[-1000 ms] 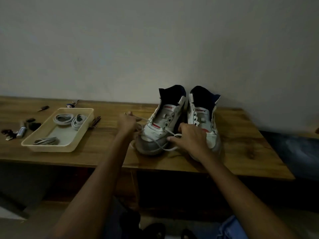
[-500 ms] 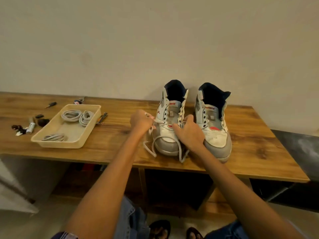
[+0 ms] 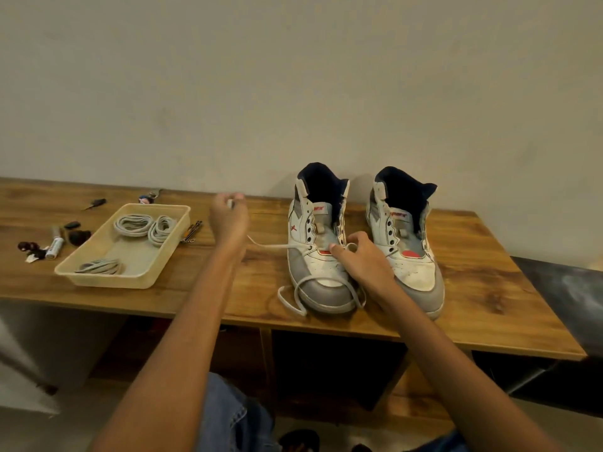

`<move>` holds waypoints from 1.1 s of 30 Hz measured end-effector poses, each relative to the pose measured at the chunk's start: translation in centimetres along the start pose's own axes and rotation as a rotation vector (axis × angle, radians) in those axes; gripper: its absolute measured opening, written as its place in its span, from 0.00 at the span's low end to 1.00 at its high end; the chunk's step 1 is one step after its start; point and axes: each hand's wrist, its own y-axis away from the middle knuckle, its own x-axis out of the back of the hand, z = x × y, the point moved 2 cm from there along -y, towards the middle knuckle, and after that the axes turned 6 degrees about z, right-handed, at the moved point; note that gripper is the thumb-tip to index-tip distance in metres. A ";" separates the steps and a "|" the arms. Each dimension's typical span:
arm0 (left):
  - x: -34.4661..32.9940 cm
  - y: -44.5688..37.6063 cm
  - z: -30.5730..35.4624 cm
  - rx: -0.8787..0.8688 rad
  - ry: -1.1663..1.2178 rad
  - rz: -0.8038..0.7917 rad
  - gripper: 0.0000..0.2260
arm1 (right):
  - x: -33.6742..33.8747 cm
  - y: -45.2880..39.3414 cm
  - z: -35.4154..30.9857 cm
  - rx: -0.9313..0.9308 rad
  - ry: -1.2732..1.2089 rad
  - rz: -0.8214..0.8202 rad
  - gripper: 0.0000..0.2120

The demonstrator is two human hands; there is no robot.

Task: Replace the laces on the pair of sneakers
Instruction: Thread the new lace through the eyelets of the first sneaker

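Right now the white lace [image 3: 277, 246] is the thing in hand: it runs from the lowest eyelets of the left sneaker [image 3: 321, 252] out sideways to your left hand [image 3: 228, 216], and its slack loops over the grey toe and onto the desk [image 3: 473, 288] in front. That shoe stands beside the right sneaker [image 3: 408, 243], both near the wall with heels to it, toes toward you. Your left grip pinches the lace end, raised off the desk between shoe and tray; your right hand [image 3: 362, 259] rests on the left sneaker's forefoot, thumb and fingers curled on a bit of lace by the eyelet. By the look of it you are drawing the lace through the bottom holes; whether it is the old one leaving or a new one entering I cannot tell. The upper eyelets on both shoes stand bare, so most of the job remains. Next you need a steady pull with the shoe pinned. Off to the left, the beige tray [image 3: 98, 275] holds coiled grey laces [image 3: 133, 223], with small tools scattered beyond it.
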 end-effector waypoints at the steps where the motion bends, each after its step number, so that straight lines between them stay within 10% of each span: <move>1: -0.6 1.0 0.0 -0.065 -0.137 -0.159 0.11 | 0.1 0.0 0.0 0.008 0.007 0.004 0.25; 5: -2.2 4.4 -0.7 -0.124 -0.563 -0.710 0.12 | 0.0 -0.1 -0.1 0.026 0.021 0.024 0.27; 10: -2.7 4.5 -1.2 -0.100 -0.621 -0.767 0.08 | 0.1 -0.1 -0.1 0.045 0.037 0.032 0.27; 22: -3.2 4.7 -2.0 0.115 -0.175 -0.345 0.04 | -0.4 -0.4 0.1 0.015 0.068 0.043 0.25; 28: 1.0 0.7 -0.9 0.052 0.130 0.228 0.07 | -0.3 -0.7 0.1 0.016 0.047 0.030 0.25; 33: 0.3 1.2 -1.6 -0.030 -0.267 -0.124 0.05 | 1.2 0.2 -1.0 0.207 0.319 0.141 0.25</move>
